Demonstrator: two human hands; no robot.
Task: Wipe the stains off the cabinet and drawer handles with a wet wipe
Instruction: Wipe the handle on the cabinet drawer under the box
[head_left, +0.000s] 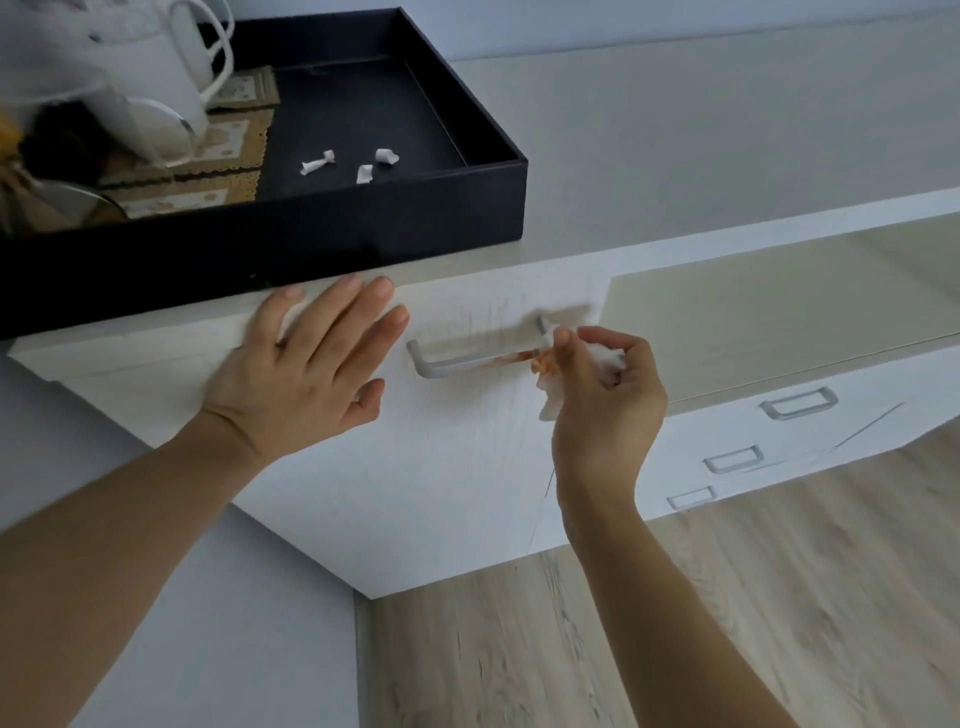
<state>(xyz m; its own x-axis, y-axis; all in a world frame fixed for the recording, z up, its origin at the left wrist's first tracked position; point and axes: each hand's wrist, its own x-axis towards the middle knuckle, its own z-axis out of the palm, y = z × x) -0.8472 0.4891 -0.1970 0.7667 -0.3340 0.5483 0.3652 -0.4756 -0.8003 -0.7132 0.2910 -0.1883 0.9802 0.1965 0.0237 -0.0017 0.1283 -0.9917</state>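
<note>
White wipe (556, 384) smeared orange, grey handle (467, 361) stained orange, pale cabinet (441, 467), black tray (363, 234).

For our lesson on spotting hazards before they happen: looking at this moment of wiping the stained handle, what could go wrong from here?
1. The wet wipe in the right hand is already orange, so it may smear the stain along the handle or onto the white door.
2. The left hand presses near the black tray at the cabinet's edge and could nudge it.

Four handles (470, 358), three paper scraps (318, 163), two hands (311, 374), one tray (332, 236).
</note>
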